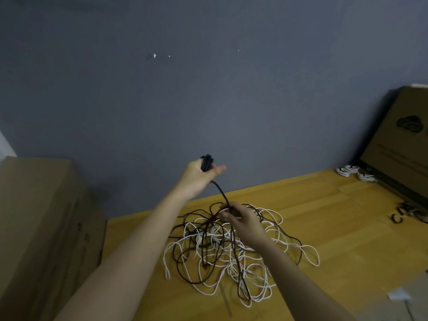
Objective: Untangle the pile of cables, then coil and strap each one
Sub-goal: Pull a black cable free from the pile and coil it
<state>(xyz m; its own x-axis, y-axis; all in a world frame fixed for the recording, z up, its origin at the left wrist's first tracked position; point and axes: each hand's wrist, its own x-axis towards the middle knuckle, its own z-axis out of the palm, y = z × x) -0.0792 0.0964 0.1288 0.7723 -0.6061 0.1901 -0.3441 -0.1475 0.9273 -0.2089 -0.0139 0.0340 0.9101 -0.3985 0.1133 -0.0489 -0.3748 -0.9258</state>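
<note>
Brown cardboard box [39,228] lower left; left hand [199,177] grips black coiled cable [206,162], right hand [240,220] pinches its strand (above tangled black-and-white cable pile [231,256]).

One view only, from the head, looking forward and slightly down across the wooden table [324,228]. Wide angle, edges bowed. The grey wall [208,77] fills the far upper half; both forearms reach in from the near bottom edge. Cardboard boxes frame it, one near left [41,228], one far right [398,140]. It sits close, at arm's reach.
</note>
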